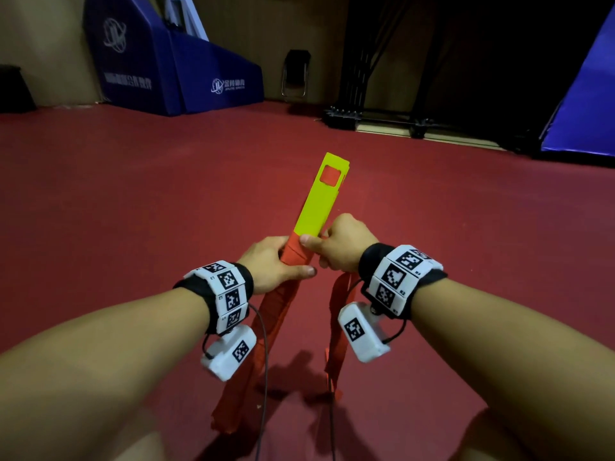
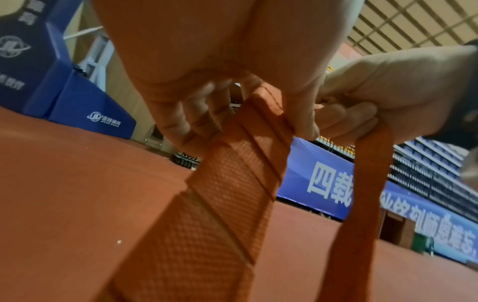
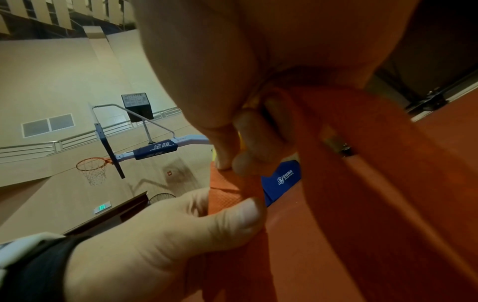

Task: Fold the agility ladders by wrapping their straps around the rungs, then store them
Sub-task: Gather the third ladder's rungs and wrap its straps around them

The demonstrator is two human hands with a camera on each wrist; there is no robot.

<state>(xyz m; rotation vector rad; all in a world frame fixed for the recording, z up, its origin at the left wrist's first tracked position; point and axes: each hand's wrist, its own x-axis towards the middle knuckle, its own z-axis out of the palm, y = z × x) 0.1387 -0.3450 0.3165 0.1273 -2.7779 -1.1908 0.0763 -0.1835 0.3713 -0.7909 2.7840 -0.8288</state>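
Wrap roughly half done, by my estimate: orange strap (image 1: 293, 257) coils cover the near part of the stacked yellow rungs (image 1: 321, 197), far end bare; storing not begun. Left hand (image 1: 269, 267) curls round the wrapped bundle, held in the air over the red floor (image 1: 133, 201); right hand (image 1: 339, 247) pinches the loose strap tail beside it. Open floor all round; blue padding (image 1: 173, 61) and black rack (image 1: 372, 118) well apart.

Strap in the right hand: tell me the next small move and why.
Probably carry the loose strap across the yellow rungs just above the last red wrap and pull it snug. The left hand grips the wrapped part of the bundle, the right hand holds the strap beside it, and the far end of the rungs is bare.
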